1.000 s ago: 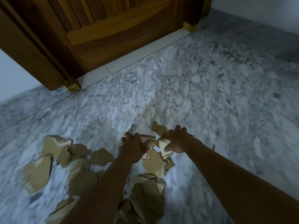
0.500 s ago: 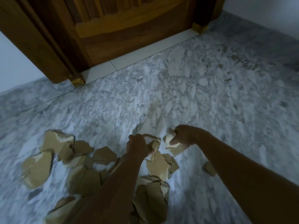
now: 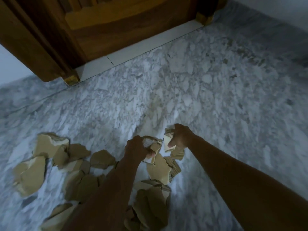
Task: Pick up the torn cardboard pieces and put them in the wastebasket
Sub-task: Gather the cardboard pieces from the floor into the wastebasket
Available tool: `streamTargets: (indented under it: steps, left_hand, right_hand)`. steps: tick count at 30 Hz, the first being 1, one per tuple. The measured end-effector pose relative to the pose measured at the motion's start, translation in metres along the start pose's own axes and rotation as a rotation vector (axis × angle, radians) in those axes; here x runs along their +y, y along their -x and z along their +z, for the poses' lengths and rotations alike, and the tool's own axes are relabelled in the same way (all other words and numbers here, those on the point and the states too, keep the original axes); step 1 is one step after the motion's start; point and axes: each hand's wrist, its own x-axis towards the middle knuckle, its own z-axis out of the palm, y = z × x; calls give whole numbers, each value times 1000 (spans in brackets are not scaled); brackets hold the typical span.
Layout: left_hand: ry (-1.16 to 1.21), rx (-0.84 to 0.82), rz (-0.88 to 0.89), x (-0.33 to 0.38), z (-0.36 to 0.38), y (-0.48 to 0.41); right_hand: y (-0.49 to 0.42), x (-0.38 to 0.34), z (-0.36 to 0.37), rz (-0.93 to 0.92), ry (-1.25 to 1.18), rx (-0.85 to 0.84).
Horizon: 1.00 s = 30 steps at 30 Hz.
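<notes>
**While torn cardboard pieces [image 3: 30, 175] lie across the floor [image 3: 216, 97], both hands grip scraps**

Where the two bare forearms reach up from the bottom edge, the hands meet near the middle of the view, close together but not touching. The left hand [image 3: 137, 148] is curled tightly round a small bundle [image 3: 150, 141] of brown and pale scraps, with the thumb tip showing at the bundle's lower edge. The right hand [image 3: 180, 137] pinches a pale scrap [image 3: 168, 140], thumb pressed on its face and fingers wrapped behind it. The ridged torn edge of that scrap shows at the top. A brown bit [image 3: 177, 153] sits just under this hand; whether it is held or lying on the floor cannot be told.

Most of the cardboard is on the grey-and-white marble floor. One broad flat piece [image 3: 158, 170] lies directly below the hands, with a ridged piece [image 3: 174, 165] touching its right side. A heap [image 3: 150, 205] lies between the forearms near the bottom edge. More pieces spread out to the left, overlapping one another, the farthest [image 3: 50, 142] well apart from the hands.

Beyond the hands stand a brown wooden door [image 3: 125, 22] and a white sill [image 3: 133, 49], with a pale wall [image 3: 275, 5] at the top right
</notes>
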Motion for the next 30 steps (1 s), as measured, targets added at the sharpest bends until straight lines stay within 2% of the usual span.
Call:
streamTargets:
  steps: [2,6,10,14,18,23,25,27,30]
  left_hand:
    - [-14,3,-7,1,0,-1]
    - [-47,6,-31,5,-1,-2]
    - [-138,84,-26,17,-3,8]
    - [-85,90,-46,32,-10,26]
    - [-136,70,119,35,-19,34]
    - [-26,-145,207,48,-63,54]
    - [-92,-287,197,46,-66,64]
    - [-173,-359,179,40,-49,74]
    - [-311,-301,144,34,-13,87]
  right_hand:
    - [2,4,-9,-22,-130,38]
    - [18,18,-40,-117,-379,252]
    - [54,49,-73,-110,-581,216]
    - [87,95,-75,-35,-477,112]
    - [102,137,-38,25,-345,27]
    - [106,149,4,50,82,112]
    - [107,149,9,-2,125,127]
    - [108,149,7,7,96,104]
    - [112,149,-3,-19,105,82]
